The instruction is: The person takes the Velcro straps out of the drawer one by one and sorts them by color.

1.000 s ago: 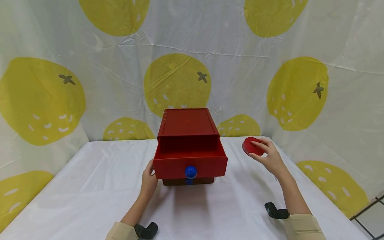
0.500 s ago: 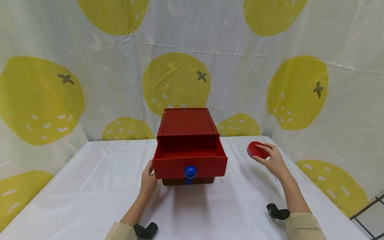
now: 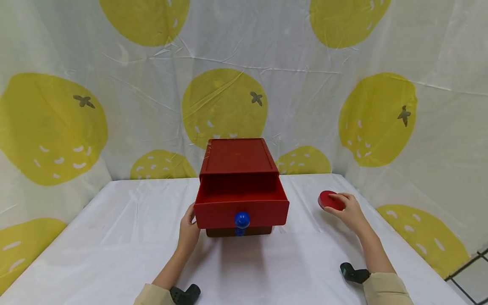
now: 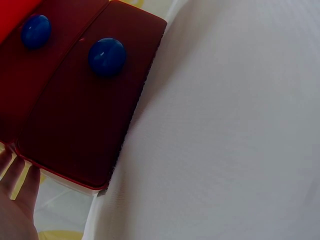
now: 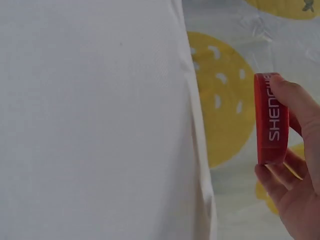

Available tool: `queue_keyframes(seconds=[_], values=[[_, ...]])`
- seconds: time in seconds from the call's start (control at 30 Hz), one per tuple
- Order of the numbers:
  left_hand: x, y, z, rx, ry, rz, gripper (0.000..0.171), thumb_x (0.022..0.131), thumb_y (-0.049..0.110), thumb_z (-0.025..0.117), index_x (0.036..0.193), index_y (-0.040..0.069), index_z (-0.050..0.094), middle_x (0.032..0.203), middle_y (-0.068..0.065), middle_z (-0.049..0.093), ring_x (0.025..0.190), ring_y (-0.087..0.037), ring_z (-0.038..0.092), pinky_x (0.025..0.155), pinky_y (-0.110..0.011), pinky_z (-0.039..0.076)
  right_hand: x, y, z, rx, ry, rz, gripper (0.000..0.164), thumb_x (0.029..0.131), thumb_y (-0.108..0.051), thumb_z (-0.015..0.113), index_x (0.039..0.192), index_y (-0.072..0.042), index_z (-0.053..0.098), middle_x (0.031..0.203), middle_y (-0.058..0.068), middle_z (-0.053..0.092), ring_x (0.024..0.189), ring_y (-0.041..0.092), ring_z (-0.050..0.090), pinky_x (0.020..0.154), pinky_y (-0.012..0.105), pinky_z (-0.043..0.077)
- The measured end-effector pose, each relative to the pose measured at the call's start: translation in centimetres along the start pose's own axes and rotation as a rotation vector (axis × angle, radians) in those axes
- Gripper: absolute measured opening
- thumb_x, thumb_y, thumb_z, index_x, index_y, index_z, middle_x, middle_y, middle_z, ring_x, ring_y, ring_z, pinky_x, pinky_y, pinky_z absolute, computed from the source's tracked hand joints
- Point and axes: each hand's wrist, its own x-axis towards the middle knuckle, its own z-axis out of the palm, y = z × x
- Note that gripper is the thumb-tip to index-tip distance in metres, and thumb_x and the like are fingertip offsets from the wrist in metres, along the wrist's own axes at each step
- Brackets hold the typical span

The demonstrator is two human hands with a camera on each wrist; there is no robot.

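A red two-drawer cabinet (image 3: 240, 156) stands in the middle of the table, its upper drawer (image 3: 217, 215) pulled out and bare inside. Blue knobs sit on both fronts; the lower drawer front (image 4: 75, 120) is closed. My left hand (image 3: 188, 233) rests against the cabinet's left side, with straight fingers (image 4: 30, 187) touching it. Off to the right, my right hand (image 3: 351, 214) pinches a flat round red case (image 3: 330, 200) between thumb and fingers. White lettering runs along the case's edge in the right wrist view, where it is held on its side.
A white cloth (image 3: 126, 237) covers the table. Behind and beside it hangs a pale curtain (image 3: 297, 101) printed with yellow fruit. Both wrists carry a black strap-on device (image 3: 354, 273). Dark grid lines on a pale surface (image 3: 469, 275) show at the lower right corner.
My right hand has moved down and slightly right, toward me, with the red case still pinched. The left hand, the cabinet and its pulled-out drawer stay put.
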Motion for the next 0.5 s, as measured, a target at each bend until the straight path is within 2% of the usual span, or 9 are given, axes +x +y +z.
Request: queue_keyframes(seconds=[0.13, 0.37, 0.5], values=[[-0.1, 0.1, 0.0, -0.004, 0.003, 0.003, 0.041, 0.090, 0.010, 0.051, 0.131, 0.012, 0.047, 0.134, -0.005, 0.048, 0.129, -0.020, 0.040, 0.086, -0.019, 0.047, -0.2, 0.5, 0.1, -0.016, -0.011, 0.012, 0.057, 0.081, -0.025, 0.067, 0.127, 0.002, 0.046, 0.125, 0.031, 0.035, 0.114, 0.046, 0.033, 0.083, 0.054, 0.047], [0.0, 0.0, 0.0, -0.005, -0.003, -0.001, 0.041, 0.091, 0.013, 0.052, 0.132, 0.014, 0.046, 0.135, -0.005, 0.047, 0.130, -0.021, 0.038, 0.093, -0.033, 0.047, -0.3, 1.4, 0.3, -0.043, -0.057, 0.044, 0.058, 0.080, -0.024, 0.067, 0.126, 0.005, 0.045, 0.125, 0.033, 0.033, 0.114, 0.048, 0.031, 0.083, 0.055, 0.047], [0.0, 0.0, 0.0, -0.008, -0.006, -0.002, 0.042, 0.091, 0.013, 0.052, 0.132, 0.014, 0.045, 0.136, -0.005, 0.046, 0.131, -0.021, 0.037, 0.095, -0.036, 0.045, -0.5, 1.8, 0.4, -0.051, -0.105, 0.063, 0.060, 0.081, -0.027, 0.066, 0.127, 0.005, 0.044, 0.124, 0.033, 0.033, 0.113, 0.049, 0.030, 0.082, 0.054, 0.048]])
